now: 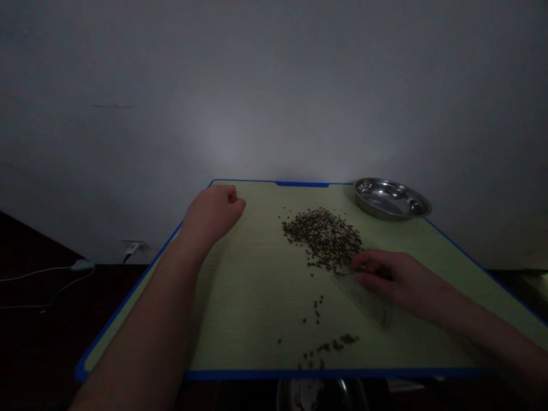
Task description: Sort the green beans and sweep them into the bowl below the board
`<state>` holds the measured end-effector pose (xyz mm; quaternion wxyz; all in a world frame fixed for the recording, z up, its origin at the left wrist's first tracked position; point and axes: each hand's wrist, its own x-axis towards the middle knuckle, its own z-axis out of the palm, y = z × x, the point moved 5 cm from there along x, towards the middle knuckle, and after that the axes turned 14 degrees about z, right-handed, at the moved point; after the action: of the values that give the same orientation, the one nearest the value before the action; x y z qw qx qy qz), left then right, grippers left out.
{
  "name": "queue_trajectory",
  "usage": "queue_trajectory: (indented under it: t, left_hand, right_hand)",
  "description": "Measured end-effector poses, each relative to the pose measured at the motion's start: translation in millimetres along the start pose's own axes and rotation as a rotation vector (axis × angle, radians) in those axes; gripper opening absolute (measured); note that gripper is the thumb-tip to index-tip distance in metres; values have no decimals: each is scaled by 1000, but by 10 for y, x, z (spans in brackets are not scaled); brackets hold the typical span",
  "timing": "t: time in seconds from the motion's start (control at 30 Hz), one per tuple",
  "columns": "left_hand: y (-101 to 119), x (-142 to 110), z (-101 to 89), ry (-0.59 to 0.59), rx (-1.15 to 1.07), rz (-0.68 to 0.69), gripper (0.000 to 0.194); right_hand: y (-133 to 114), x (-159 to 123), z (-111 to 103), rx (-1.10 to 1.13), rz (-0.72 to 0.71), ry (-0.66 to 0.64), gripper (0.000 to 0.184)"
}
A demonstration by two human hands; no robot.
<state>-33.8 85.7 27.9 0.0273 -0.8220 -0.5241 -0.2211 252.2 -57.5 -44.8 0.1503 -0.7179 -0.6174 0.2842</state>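
Note:
My left hand (216,212) is curled into a fist over the left back part of the table, away from the seeds, and nothing sticks out of it. At the near right edge of a loose pile of small dark seeds or beans (325,237), my right hand (383,274) has its thumb and fingers closed in a pinch. What sits between those fingertips is too dim and blurred to name. A faint clear strip or sheet (363,299) shows on the table just below the right hand; its outline is hard to make out.
A shallow metal bowl (391,200) stands at the back right corner of the pale table (248,308) with a blue rim. Scattered seeds (338,344) lie near the front edge. Below that edge, another metal bowl (282,397) partly shows. Behind is a wall (274,91).

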Motion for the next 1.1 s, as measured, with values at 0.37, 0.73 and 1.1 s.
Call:
queue_trajectory:
  t: [0.37,0.73,1.1]
  left_hand:
    - [8,-14,-5,-14,-27,-7,20]
    - [20,-3,4,-26,-19,21,21]
    - [13,-6,21,-18,-30,40,19]
  right_hand:
    - [-273,154,115,-83,-74,26,17]
    - [-483,349,159,-111,-161,83,11]
    - [-699,443,214,-167,-210,138,12]
